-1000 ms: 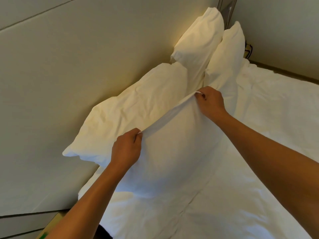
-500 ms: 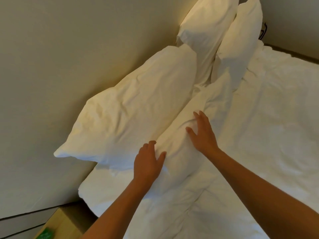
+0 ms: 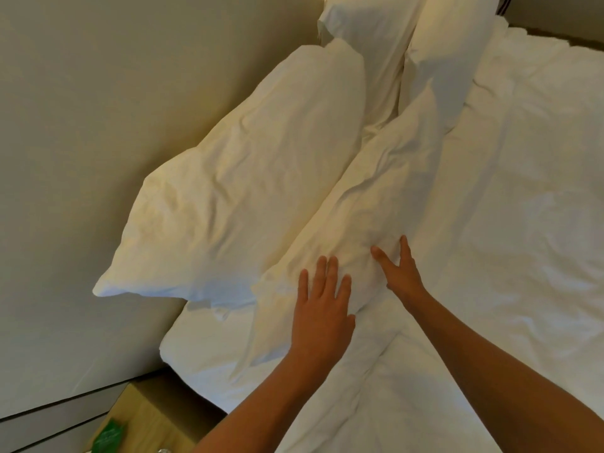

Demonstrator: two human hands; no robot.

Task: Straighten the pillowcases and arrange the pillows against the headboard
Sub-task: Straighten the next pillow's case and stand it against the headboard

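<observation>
A bedroom, likely a hotel room: a bed (image 3: 523, 223) in white linen with four white pillows (image 3: 245, 197) propped against a padded beige headboard (image 3: 98, 125), and a wooden nightstand (image 3: 157, 416) beside it holding a green packet (image 3: 108, 434).

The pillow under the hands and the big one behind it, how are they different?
The front pillow lies low in front, with the left hand and right hand flat on it; the back pillow leans against the headboard, untouched. The front pillow shows less of its face than the back pillow. Both are white and wrinkled.
</observation>
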